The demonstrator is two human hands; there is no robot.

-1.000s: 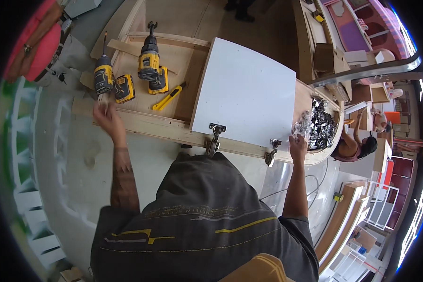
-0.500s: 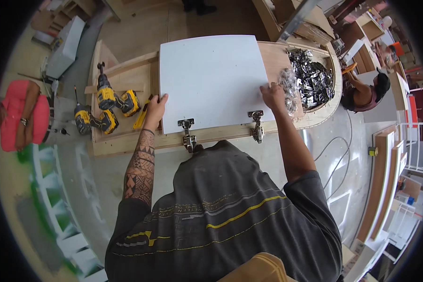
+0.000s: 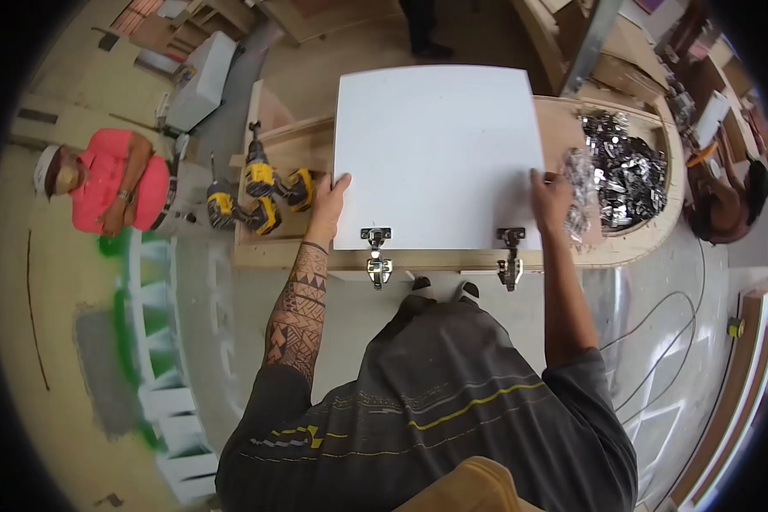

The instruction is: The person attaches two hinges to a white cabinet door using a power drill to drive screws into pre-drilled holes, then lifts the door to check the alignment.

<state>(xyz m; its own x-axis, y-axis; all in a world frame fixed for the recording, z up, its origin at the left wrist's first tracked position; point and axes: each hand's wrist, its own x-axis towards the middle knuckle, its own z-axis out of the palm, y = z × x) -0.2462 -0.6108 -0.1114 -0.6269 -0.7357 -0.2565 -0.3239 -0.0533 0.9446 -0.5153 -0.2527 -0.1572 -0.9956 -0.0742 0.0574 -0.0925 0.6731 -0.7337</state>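
A white cabinet door panel (image 3: 435,154) lies over the wooden workbench (image 3: 307,256), held at both sides. My left hand (image 3: 326,203) is closed round its left edge, thumb on top. On the right edge my right hand (image 3: 553,200) grips with its thumb and fingers. Two metal cabinet hinges, a left one (image 3: 377,256) and a right one (image 3: 509,256), are fixed along the panel's near edge and jut out past it. Whether the panel rests on the bench or is slightly lifted, I cannot tell.
Two yellow-and-black cordless drills (image 3: 263,175) lie left of the panel. On the right, a bench compartment holds a heap of metal hinges (image 3: 627,171), with a clear plastic bag (image 3: 578,192) beside it. A person in a pink shirt (image 3: 119,183) stands at left; another person (image 3: 730,200) is at right. A cable (image 3: 657,311) crosses the floor.
My view has swung left, so the bench and panel appear farther right. The panel sits straighter, with both hands still on its sides.
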